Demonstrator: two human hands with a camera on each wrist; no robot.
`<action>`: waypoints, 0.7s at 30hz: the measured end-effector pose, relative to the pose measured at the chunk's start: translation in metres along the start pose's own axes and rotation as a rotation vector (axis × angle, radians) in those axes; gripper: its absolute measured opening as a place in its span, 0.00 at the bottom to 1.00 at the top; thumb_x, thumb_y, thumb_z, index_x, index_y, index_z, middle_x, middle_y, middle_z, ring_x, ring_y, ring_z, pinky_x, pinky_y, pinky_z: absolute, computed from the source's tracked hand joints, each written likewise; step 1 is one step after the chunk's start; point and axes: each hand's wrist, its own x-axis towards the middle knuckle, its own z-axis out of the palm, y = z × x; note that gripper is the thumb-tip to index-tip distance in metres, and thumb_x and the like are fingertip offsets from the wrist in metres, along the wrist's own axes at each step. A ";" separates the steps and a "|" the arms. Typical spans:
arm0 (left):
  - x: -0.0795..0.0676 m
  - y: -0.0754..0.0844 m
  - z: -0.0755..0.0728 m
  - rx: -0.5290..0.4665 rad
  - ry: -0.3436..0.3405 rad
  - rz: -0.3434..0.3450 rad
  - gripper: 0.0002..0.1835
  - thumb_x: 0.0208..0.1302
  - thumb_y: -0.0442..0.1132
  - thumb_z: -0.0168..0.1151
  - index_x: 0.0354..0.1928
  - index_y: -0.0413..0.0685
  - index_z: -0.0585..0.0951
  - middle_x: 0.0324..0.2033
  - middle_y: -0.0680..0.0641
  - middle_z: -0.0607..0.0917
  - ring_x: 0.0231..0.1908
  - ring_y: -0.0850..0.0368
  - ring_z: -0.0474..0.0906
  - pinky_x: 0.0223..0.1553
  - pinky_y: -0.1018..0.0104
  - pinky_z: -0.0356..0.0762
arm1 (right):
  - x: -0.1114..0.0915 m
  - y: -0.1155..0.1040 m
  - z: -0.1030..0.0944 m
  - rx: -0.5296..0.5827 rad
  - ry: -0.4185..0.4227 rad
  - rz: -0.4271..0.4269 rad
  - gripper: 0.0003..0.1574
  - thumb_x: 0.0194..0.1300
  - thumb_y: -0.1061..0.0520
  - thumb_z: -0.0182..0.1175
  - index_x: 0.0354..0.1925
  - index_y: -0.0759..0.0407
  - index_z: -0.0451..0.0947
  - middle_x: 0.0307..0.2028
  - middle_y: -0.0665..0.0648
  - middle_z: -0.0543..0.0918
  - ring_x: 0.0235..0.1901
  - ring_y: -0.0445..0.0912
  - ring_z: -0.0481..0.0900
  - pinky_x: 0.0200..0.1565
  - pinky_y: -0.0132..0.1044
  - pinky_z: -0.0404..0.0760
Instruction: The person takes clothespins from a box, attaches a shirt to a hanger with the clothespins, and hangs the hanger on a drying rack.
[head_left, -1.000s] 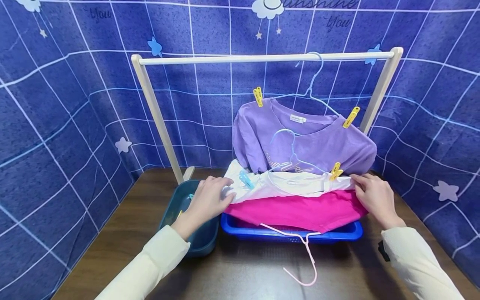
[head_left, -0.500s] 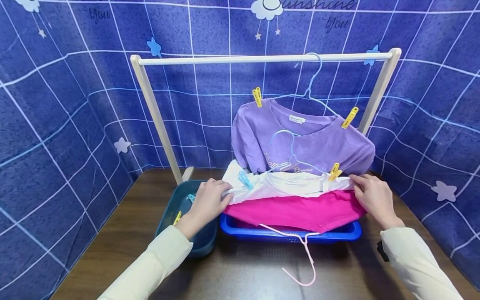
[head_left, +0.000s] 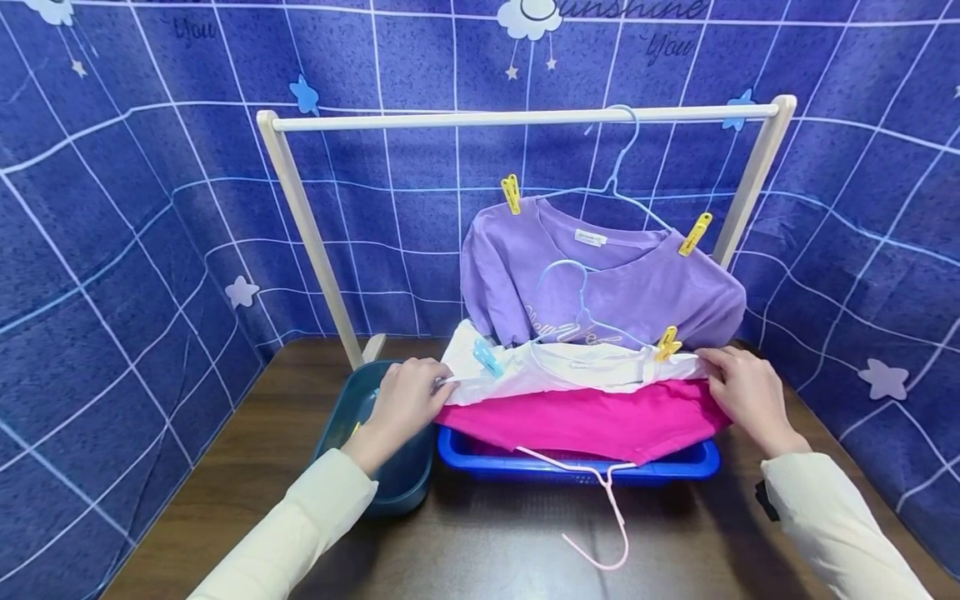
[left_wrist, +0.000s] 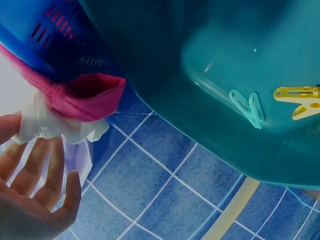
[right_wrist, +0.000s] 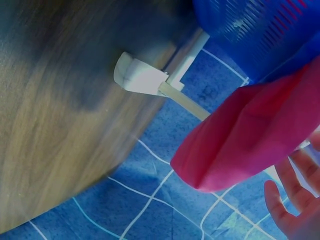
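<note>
A white shirt lies across a pink garment over the blue basket. Its light blue hanger stands up from the neckline. A blue clothespin sits on its left part and a yellow clothespin on its right. My left hand pinches the shirt's left end between thumb and fingers; the left wrist view shows white cloth there. At the other end, my right hand pinches the shirt's edge. In the right wrist view, pink cloth hangs beside those fingers, and the grip is mostly cut off.
A purple shirt with yellow clothespins hangs on the rack behind. A teal bin holding a teal clothespin and a yellow clothespin stands left. A pink hanger juts forward onto the wooden table.
My left hand has shifted slightly left with the white shirt's end in its fingers. The right hand keeps its place on the shirt's right end. The head view has drifted a little.
</note>
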 end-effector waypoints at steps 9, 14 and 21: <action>0.007 -0.002 -0.011 -0.020 0.048 -0.015 0.09 0.54 0.46 0.65 0.32 0.50 0.85 0.24 0.49 0.85 0.23 0.55 0.78 0.27 0.63 0.74 | 0.005 -0.004 -0.008 -0.004 0.027 -0.038 0.13 0.47 0.69 0.58 0.34 0.60 0.80 0.27 0.63 0.82 0.24 0.60 0.76 0.25 0.52 0.69; 0.020 -0.007 -0.020 -0.033 0.060 -0.006 0.09 0.55 0.46 0.64 0.31 0.48 0.84 0.22 0.49 0.85 0.20 0.57 0.75 0.23 0.66 0.71 | 0.010 -0.008 -0.014 -0.003 0.039 -0.034 0.14 0.47 0.69 0.58 0.34 0.59 0.80 0.29 0.63 0.82 0.26 0.61 0.76 0.26 0.53 0.69; 0.043 -0.011 -0.034 -0.038 0.007 -0.079 0.10 0.56 0.49 0.63 0.32 0.50 0.84 0.20 0.50 0.82 0.19 0.57 0.72 0.18 0.69 0.67 | 0.018 -0.012 -0.020 -0.001 0.063 -0.025 0.14 0.48 0.69 0.57 0.35 0.59 0.80 0.28 0.63 0.83 0.25 0.62 0.76 0.26 0.52 0.68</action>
